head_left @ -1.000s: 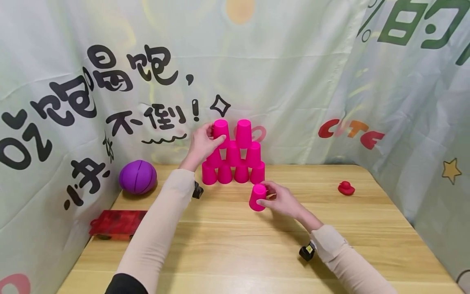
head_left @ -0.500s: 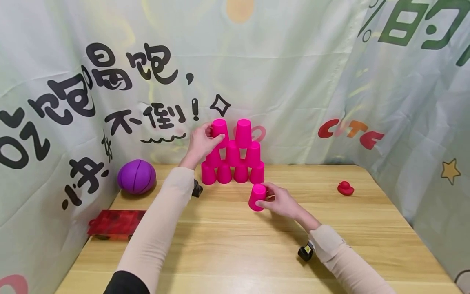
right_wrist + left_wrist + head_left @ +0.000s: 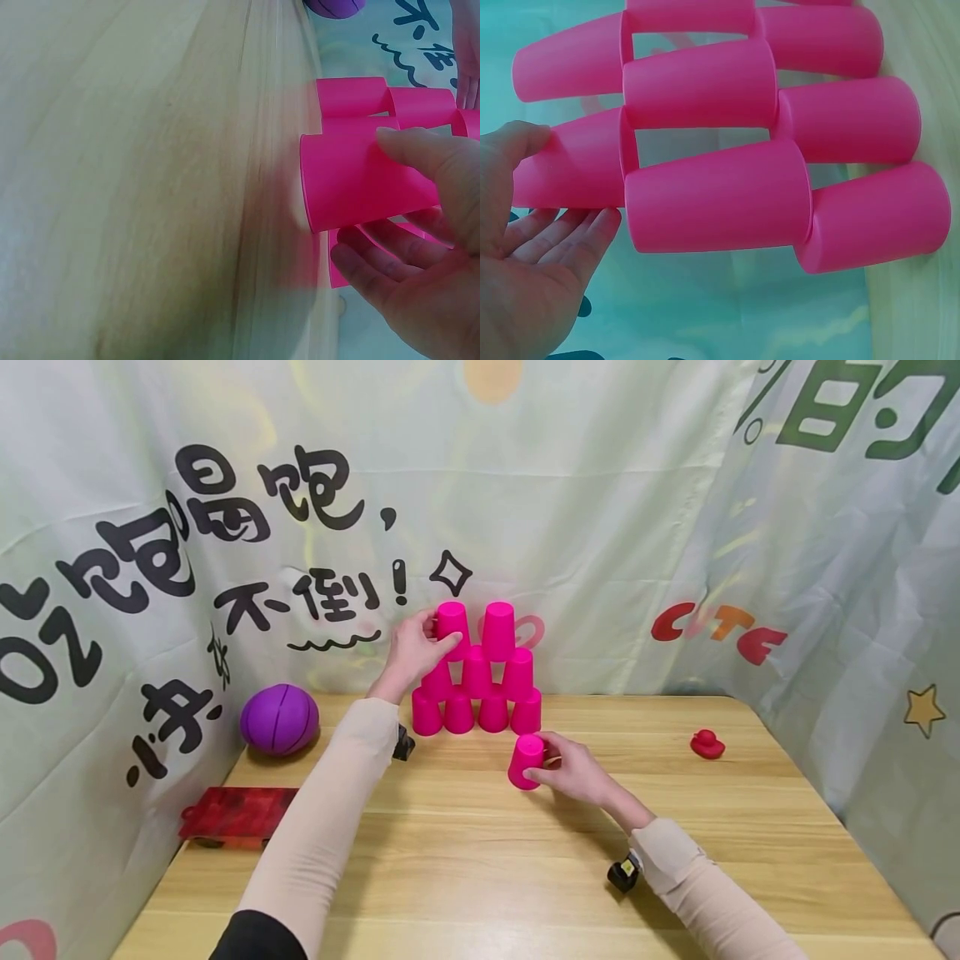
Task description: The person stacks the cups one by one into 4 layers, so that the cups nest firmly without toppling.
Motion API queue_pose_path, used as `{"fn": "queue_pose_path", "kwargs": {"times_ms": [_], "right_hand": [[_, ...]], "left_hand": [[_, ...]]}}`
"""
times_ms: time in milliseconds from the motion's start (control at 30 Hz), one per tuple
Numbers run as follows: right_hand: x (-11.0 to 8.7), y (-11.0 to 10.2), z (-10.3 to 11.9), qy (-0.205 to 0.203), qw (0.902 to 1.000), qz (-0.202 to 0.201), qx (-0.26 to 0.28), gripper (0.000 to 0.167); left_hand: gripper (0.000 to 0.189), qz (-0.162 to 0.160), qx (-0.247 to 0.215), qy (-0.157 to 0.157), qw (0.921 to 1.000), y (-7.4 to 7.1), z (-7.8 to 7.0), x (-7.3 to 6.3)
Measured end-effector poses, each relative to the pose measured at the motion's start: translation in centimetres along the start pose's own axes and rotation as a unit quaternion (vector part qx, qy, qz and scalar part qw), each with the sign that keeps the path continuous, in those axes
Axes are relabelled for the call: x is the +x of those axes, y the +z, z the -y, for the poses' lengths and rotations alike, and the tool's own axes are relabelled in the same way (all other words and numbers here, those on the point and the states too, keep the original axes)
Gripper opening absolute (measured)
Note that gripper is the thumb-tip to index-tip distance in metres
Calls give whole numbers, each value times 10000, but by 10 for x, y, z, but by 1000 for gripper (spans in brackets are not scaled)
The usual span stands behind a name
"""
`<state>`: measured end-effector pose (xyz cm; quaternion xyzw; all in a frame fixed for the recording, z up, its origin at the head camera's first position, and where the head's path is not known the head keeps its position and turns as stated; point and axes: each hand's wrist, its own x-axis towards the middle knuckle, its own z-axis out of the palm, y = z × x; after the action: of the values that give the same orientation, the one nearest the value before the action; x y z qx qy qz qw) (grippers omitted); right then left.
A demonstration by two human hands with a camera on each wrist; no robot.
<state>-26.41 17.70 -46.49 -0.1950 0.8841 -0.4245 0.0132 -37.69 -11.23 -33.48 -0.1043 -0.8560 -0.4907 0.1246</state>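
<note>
Upside-down pink cups stand stacked in a pyramid toward the back of the table: several in the bottom row, three in the middle row (image 3: 476, 672), two on top. My left hand (image 3: 415, 650) pinches the upper-left cup (image 3: 452, 631) between thumb and fingers; in the left wrist view that cup (image 3: 574, 165) rests on the row below. In front of the pyramid, to the right, my right hand (image 3: 577, 768) holds a single upside-down pink cup (image 3: 527, 760) by its side. Whether its rim touches the table, I cannot tell.
A purple ball (image 3: 279, 719) lies at the back left of the wooden table (image 3: 480, 877). Nearer on that side is a red, flat-topped object (image 3: 236, 816), partly behind my left sleeve. A small red hat-shaped item (image 3: 707, 744) sits at the right. Printed cloth (image 3: 585, 527) hangs behind.
</note>
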Motion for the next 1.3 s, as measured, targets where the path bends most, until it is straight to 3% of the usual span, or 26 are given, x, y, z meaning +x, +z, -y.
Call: {"fn": "queue_pose_path", "kwargs": {"times_ms": [367, 567, 733, 1067, 1300], "right_hand": [[-1, -2, 4, 33, 10000, -23, -15, 55], [3, -10, 7, -36, 9997, -224, -29, 56], [6, -18, 13, -237, 9984, -516, -2, 57], [8, -37, 33, -309, 9971, -697, 69, 61], [15, -54, 57, -501, 9954, -793, 174, 60]], "left_hand": [[67, 129, -167, 29, 9998, -10, 8, -3], [63, 59, -276, -95, 9996, -23, 31, -12], [59, 293, -194, -40, 9994, -25, 48, -19], [48, 95, -145, -38, 9998, -16, 92, -38], [47, 233, -39, -202, 9995, -6, 111, -51]]}}
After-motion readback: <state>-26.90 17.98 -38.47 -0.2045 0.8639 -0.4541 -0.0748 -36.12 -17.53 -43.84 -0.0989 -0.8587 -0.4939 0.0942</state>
